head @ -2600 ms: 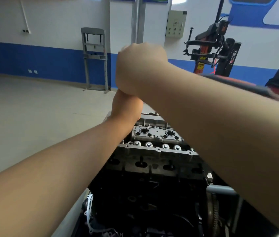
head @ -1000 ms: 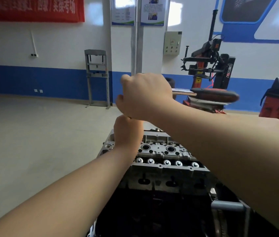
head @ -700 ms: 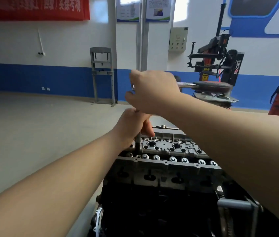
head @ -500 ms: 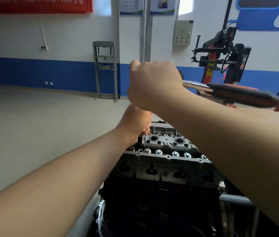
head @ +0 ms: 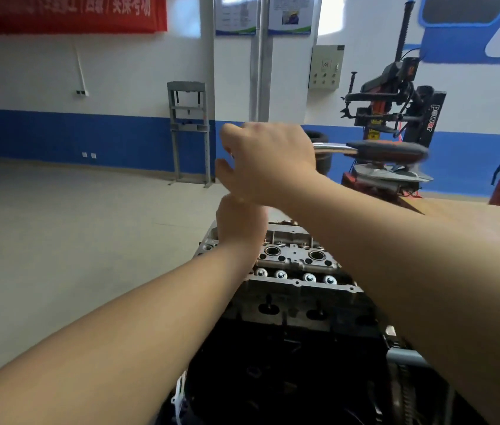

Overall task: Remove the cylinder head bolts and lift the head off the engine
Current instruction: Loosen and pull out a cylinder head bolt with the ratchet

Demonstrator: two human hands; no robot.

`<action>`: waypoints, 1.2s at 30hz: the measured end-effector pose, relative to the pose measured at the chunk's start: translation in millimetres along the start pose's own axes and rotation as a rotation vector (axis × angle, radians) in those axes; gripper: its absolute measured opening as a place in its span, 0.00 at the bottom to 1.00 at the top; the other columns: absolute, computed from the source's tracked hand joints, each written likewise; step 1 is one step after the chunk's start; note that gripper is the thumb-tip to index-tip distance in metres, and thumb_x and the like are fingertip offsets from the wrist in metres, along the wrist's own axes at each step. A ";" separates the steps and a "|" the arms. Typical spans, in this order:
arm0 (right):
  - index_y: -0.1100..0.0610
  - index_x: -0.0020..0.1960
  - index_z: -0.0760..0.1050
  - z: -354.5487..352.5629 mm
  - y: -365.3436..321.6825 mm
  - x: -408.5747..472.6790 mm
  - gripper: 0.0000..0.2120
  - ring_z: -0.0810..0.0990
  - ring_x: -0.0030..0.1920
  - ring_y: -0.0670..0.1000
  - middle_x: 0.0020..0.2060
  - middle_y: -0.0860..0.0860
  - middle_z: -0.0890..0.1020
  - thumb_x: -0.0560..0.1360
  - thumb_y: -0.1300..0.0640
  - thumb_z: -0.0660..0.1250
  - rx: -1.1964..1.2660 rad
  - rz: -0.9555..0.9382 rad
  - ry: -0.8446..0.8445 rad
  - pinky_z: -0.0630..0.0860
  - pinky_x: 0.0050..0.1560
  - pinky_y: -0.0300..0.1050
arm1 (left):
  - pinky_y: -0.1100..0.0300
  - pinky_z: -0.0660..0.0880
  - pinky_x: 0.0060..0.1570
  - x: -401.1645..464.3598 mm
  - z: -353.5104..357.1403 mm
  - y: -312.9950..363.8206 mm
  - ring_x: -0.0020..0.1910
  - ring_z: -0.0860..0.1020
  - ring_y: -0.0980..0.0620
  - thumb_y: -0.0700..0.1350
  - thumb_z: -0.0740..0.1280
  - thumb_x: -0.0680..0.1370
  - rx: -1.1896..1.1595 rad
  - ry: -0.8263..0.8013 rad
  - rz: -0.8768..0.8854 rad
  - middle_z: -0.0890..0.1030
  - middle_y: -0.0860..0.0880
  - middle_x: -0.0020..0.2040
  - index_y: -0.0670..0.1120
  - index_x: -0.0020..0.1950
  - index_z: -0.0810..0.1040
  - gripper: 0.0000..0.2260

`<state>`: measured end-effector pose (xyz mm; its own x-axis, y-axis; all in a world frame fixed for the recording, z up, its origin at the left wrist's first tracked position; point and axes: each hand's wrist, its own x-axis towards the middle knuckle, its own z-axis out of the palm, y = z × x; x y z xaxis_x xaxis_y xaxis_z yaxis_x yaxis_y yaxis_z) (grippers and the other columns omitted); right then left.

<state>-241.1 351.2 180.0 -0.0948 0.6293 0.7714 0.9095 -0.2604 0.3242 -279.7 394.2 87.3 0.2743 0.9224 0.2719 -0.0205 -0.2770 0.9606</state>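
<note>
My right hand is up high, curled around the head end of a shiny metal ratchet wrench with a dark red grip that sticks out to the right. Just below it, my left hand is curled; I cannot tell what it holds. Under both sits the grey metal cylinder head, on top of the black engine block, near me.
</note>
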 end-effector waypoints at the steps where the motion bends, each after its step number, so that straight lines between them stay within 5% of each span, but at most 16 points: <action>1: 0.52 0.48 0.75 1.5 10.3 -2.2 0.10 0.76 0.36 0.57 0.35 0.48 0.77 0.80 0.46 0.62 0.151 0.015 0.001 0.68 0.33 0.48 | 0.47 0.70 0.40 -1.0 -0.3 -0.8 0.37 0.70 0.44 0.43 0.63 0.79 -0.032 -0.014 0.024 0.72 0.46 0.32 0.45 0.36 0.72 0.11; 4: 0.55 0.52 0.78 -0.9 22.0 -6.5 0.09 0.78 0.42 0.55 0.41 0.50 0.82 0.81 0.50 0.65 0.537 0.140 -0.074 0.74 0.40 0.50 | 0.52 0.68 0.35 -4.1 -5.3 0.5 0.29 0.71 0.49 0.56 0.65 0.79 -0.049 -0.079 0.045 0.73 0.49 0.26 0.44 0.35 0.74 0.19; 7: 0.56 0.56 0.69 -3.4 7.9 2.1 0.09 0.76 0.39 0.56 0.39 0.51 0.77 0.80 0.52 0.63 0.220 0.050 -0.171 0.65 0.37 0.46 | 0.58 0.71 0.33 4.9 -7.2 -4.8 0.27 0.76 0.52 0.43 0.62 0.82 0.052 -0.026 0.066 0.78 0.46 0.27 0.37 0.38 0.78 0.15; 9: 0.58 0.52 0.63 -5.0 -7.2 6.9 0.09 0.74 0.31 0.54 0.33 0.51 0.73 0.77 0.56 0.62 -0.041 0.043 -0.171 0.63 0.33 0.45 | 0.61 0.65 0.35 9.7 -3.7 -8.0 0.31 0.72 0.51 0.33 0.62 0.81 0.076 0.061 0.052 0.73 0.47 0.31 0.42 0.35 0.70 0.15; 12: 0.58 0.47 0.66 -3.3 -12.3 3.4 0.06 0.69 0.27 0.53 0.29 0.51 0.69 0.76 0.56 0.61 -0.193 0.008 -0.106 0.61 0.29 0.44 | 0.61 0.65 0.39 0.5 6.5 -8.3 0.36 0.70 0.51 0.35 0.61 0.83 0.055 0.164 0.043 0.71 0.50 0.35 0.49 0.36 0.65 0.18; 16: 0.54 0.54 0.75 4.7 24.7 -11.6 0.13 0.77 0.40 0.57 0.39 0.49 0.78 0.82 0.44 0.62 0.308 0.110 -0.007 0.72 0.38 0.50 | 0.56 0.63 0.33 -7.7 8.0 -7.9 0.27 0.67 0.55 0.53 0.62 0.82 0.031 0.081 0.102 0.71 0.54 0.24 0.48 0.33 0.69 0.19; 18: 0.53 0.59 0.74 5.4 34.8 -11.2 0.17 0.77 0.44 0.55 0.44 0.47 0.78 0.82 0.40 0.63 0.471 0.055 -0.110 0.72 0.41 0.51 | 0.53 0.65 0.34 -3.3 4.0 -7.5 0.28 0.66 0.51 0.56 0.64 0.82 -0.008 -0.033 0.081 0.68 0.54 0.24 0.48 0.31 0.67 0.22; 21: 0.46 0.57 0.75 0.6 41.4 9.2 0.27 0.80 0.43 0.51 0.44 0.44 0.81 0.79 0.28 0.49 0.413 0.010 -0.298 0.71 0.40 0.48 | 0.47 0.65 0.36 1.7 -3.0 -8.5 0.28 0.63 0.48 0.53 0.66 0.79 -0.089 -0.106 0.072 0.65 0.50 0.26 0.52 0.27 0.65 0.22; 24: 0.55 0.40 0.83 -9.3 55.4 37.8 0.37 0.77 0.22 0.49 0.27 0.48 0.82 0.81 0.29 0.49 0.581 0.408 -0.682 0.72 0.26 0.37 | 0.48 0.63 0.35 -2.1 -3.1 -11.1 0.28 0.63 0.50 0.53 0.67 0.76 -0.125 -0.141 0.096 0.66 0.49 0.27 0.53 0.26 0.66 0.20; 26: 0.55 0.27 0.83 -14.7 62.6 44.7 0.41 0.72 0.17 0.48 0.23 0.50 0.79 0.83 0.30 0.51 0.612 0.517 -0.929 0.70 0.21 0.34 | 0.50 0.63 0.33 -3.7 -2.2 -11.7 0.28 0.63 0.50 0.54 0.67 0.75 -0.147 -0.153 0.099 0.66 0.48 0.29 0.53 0.27 0.67 0.19; 34: 0.56 0.29 0.78 -18.9 75.9 42.1 0.38 0.72 0.19 0.47 0.26 0.48 0.81 0.74 0.23 0.58 0.602 0.459 -0.813 0.70 0.24 0.36 | 0.55 0.63 0.31 1.3 0.7 -17.4 0.27 0.63 0.51 0.48 0.67 0.80 -0.134 -0.156 0.100 0.67 0.49 0.27 0.53 0.25 0.69 0.22; 36: 0.56 0.28 0.82 -26.7 78.7 51.9 0.37 0.72 0.19 0.46 0.25 0.48 0.81 0.73 0.24 0.62 0.657 0.526 -0.665 0.70 0.23 0.35 | 0.55 0.63 0.30 2.3 -1.7 -16.4 0.26 0.63 0.52 0.48 0.66 0.80 -0.135 -0.133 0.080 0.67 0.51 0.27 0.53 0.26 0.69 0.21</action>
<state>-185.2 343.8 260.2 0.4319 0.8770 0.2107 0.8300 -0.2950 -0.4734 -280.4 401.3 72.3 0.3912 0.8527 0.3463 -0.1736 -0.3012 0.9376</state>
